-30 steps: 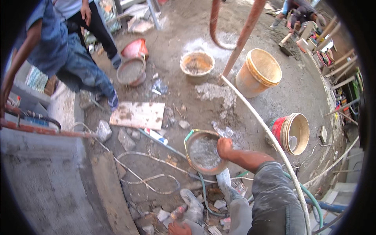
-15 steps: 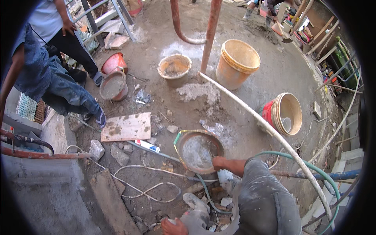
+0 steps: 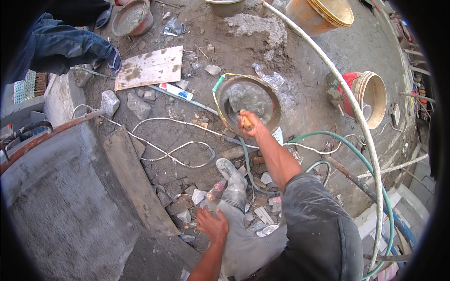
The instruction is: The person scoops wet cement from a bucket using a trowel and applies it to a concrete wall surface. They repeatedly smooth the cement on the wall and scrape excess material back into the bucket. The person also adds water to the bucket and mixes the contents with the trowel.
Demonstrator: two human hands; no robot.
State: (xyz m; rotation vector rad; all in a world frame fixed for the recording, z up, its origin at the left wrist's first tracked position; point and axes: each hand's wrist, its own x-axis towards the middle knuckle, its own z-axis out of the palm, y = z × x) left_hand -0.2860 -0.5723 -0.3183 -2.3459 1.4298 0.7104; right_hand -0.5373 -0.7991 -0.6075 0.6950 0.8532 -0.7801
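Observation:
A round rubber bucket (image 3: 276,100) with a green-wrapped handle holds wet grey mortar (image 3: 251,100). Over its near edge, my right hand (image 3: 251,124) is closed around the wooden handle of a trowel (image 3: 247,122); the blade reaches into the mortar and is mostly hidden. Against my lower leg, beside the grey boot (image 3: 233,180), lies my left hand (image 3: 213,225), its fingers apart and nothing in them.
A mortar-stained board (image 3: 152,68) and a white tube (image 3: 176,91) lie left of the bucket. A green hose (image 3: 375,173), a pale pole (image 3: 347,89) and a white cord (image 3: 187,166) cross the ground. A tipped bucket (image 3: 372,100) is at right. Another person's leg (image 3: 75,47) stands far left.
The view has tilted down, so the ground things sit higher. My right hand has moved from the bucket's right side to its near side. More of my left hand and forearm shows.

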